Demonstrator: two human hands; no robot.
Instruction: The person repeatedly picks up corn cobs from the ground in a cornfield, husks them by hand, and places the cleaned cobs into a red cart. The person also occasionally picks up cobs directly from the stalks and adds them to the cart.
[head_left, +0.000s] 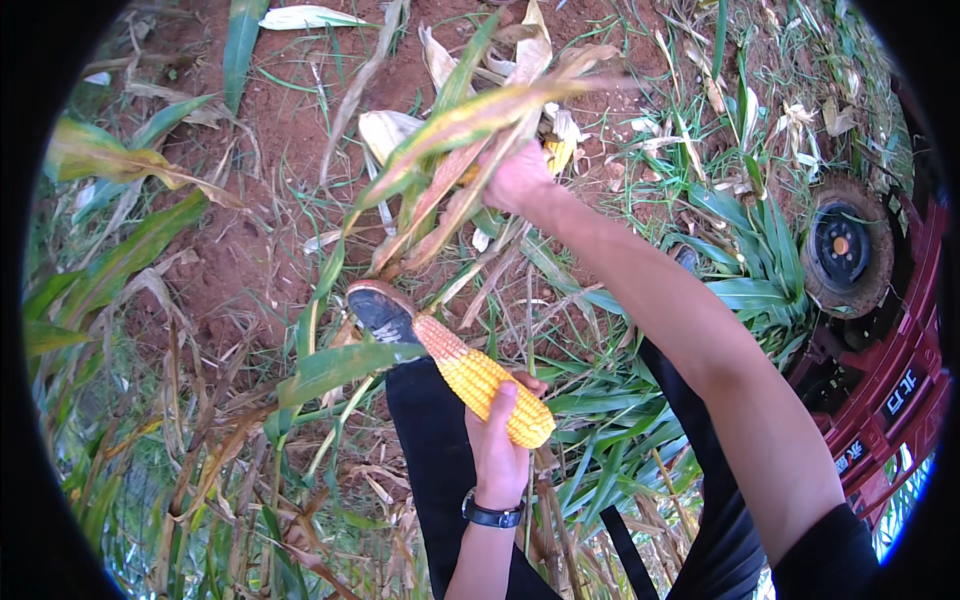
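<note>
My left hand (496, 442), with a dark-strapped watch (491, 516) at its wrist, grips a bare yellow corn cob (491, 386). Its thumb lies across the kernels, and the paler, reddish end points up and left. Farther off, my right hand (519, 178) is closed among drying corn leaves (450, 165). Yellow kernels of a second ear of corn (559, 154) show on both sides of this hand. Leaves cover part of its fingers. Pale husks (390, 133) stick out near that ear.
My shoe (381, 311) stands on reddish soil (247, 247) just past the held cob. Corn plants (142, 255) crowd the left side. At right is a red vehicle (892, 382) with a muddy wheel (847, 247), beside cut green leaves (772, 240). Loose husks (311, 16) litter the ground.
</note>
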